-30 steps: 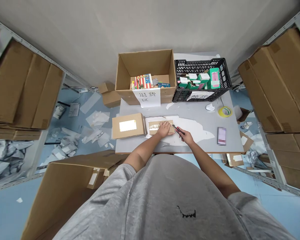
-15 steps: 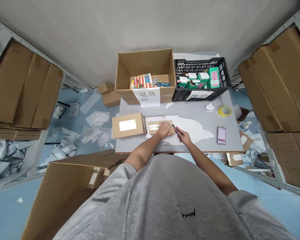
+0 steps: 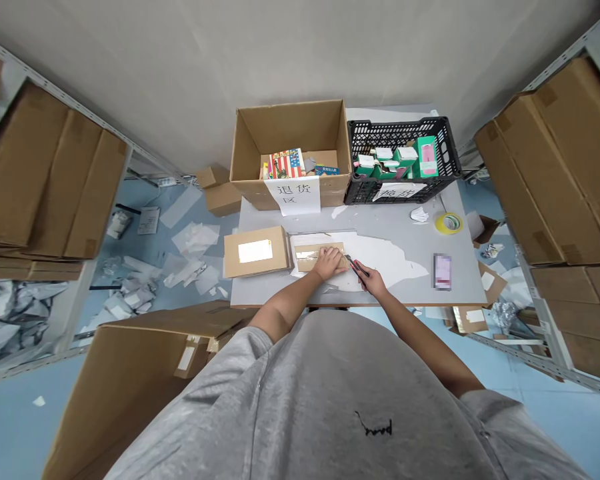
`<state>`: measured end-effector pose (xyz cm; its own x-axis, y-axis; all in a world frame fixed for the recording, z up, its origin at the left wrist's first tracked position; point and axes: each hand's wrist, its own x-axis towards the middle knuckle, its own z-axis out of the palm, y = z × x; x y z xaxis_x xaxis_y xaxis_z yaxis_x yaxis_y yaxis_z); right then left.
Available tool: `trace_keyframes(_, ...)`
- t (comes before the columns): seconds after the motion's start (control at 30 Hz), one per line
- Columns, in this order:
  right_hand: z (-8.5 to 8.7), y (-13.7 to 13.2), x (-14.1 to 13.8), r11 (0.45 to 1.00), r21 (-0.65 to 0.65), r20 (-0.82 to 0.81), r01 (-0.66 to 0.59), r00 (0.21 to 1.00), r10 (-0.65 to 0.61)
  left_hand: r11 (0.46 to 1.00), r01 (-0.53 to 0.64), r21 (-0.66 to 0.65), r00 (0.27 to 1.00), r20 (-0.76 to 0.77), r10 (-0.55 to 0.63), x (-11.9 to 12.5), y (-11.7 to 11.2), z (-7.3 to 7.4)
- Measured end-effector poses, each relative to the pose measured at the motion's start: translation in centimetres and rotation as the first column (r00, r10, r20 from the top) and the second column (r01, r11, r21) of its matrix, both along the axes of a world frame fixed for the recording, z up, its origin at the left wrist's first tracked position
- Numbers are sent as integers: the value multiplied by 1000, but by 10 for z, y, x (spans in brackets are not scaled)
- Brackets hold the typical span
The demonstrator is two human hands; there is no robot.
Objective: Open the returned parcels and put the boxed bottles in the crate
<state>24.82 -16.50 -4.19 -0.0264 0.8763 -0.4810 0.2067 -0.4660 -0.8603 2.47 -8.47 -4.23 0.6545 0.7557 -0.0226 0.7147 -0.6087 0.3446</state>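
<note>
A small flat cardboard parcel [image 3: 308,254] with tape along its top lies on the grey table [image 3: 410,240]. My left hand [image 3: 329,262] rests on the parcel's right part, fingers pressed down flat on it. My right hand [image 3: 373,282] is closed round a red and black utility knife [image 3: 355,265], whose tip sits at the parcel's right end. A larger closed cardboard box [image 3: 257,251] with a white label lies just left of the parcel.
At the back stand an open cardboard box [image 3: 293,127] with a paper sign and a black plastic crate [image 3: 447,143] holding green packs. A yellow tape roll [image 3: 449,223] and a phone [image 3: 443,271] lie at the right. Cardboard stacks fill shelves on both sides; paper scraps litter the floor at the left.
My right hand with the knife has drawn slightly toward me along the parcel's right end. My left hand stays on the parcel.
</note>
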Motion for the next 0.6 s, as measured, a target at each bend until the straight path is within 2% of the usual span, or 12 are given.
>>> trace_keyframes(0.1, 0, 0, -1, 1000, -6, 9, 7, 1000, -7, 1000, -8, -9, 1000, 9, 8, 1, 2, 1)
trace_keyframes(0.23, 3, 14, -6, 998, -24, 14, 56, 998, -56, 993, -95, -77, 994, 42, 98, 7, 20, 4)
trace_keyframes(0.33, 3, 20, -7, 996, -47, -7, 70, 997, -70, 988, -106, -109, 993, 45, 111, 10, 28, 5)
trace_keyframes(0.6, -1, 11, -6, 994, -79, -80, 69, 994, -75, 999, -30, -23, 996, 89, 32, 6, 14, -3)
